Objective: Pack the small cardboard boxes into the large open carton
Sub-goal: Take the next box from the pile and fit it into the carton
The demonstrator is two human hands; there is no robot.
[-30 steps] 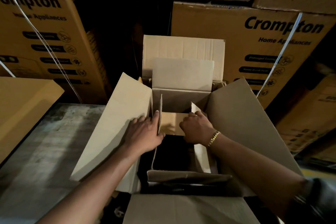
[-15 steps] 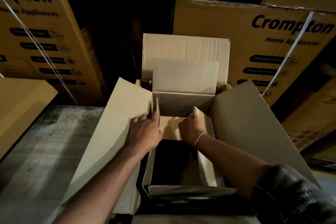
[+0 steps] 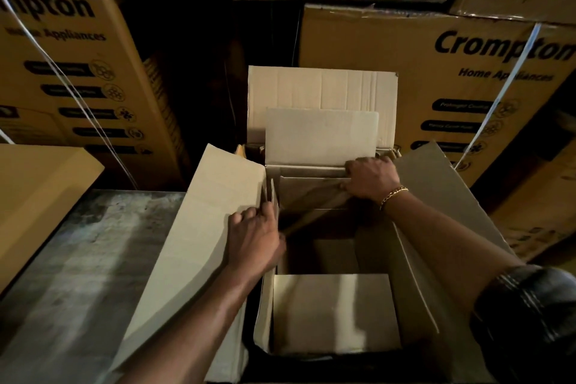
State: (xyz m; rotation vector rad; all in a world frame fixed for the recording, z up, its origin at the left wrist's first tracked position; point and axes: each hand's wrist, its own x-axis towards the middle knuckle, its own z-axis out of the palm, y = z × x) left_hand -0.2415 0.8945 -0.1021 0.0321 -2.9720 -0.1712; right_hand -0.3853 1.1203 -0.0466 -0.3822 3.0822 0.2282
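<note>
Since the earlier frame, the right hand (image 3: 371, 179) is moved up to the far rim of the small open brown cardboard box (image 3: 335, 312), fingers curled over that edge. The left hand (image 3: 257, 235) is kept closed on the box's left wall. The box is seated inside the large open brown carton (image 3: 436, 196), flaps spread.

Dim warm light, deep shadows, wide-angle bending and blur at edges.

A warehouse or stockroom: stacked, strapped Crompton Home Appliances cartons (image 3: 436, 87) crowd around a bare concrete floor (image 3: 78, 259).
</note>
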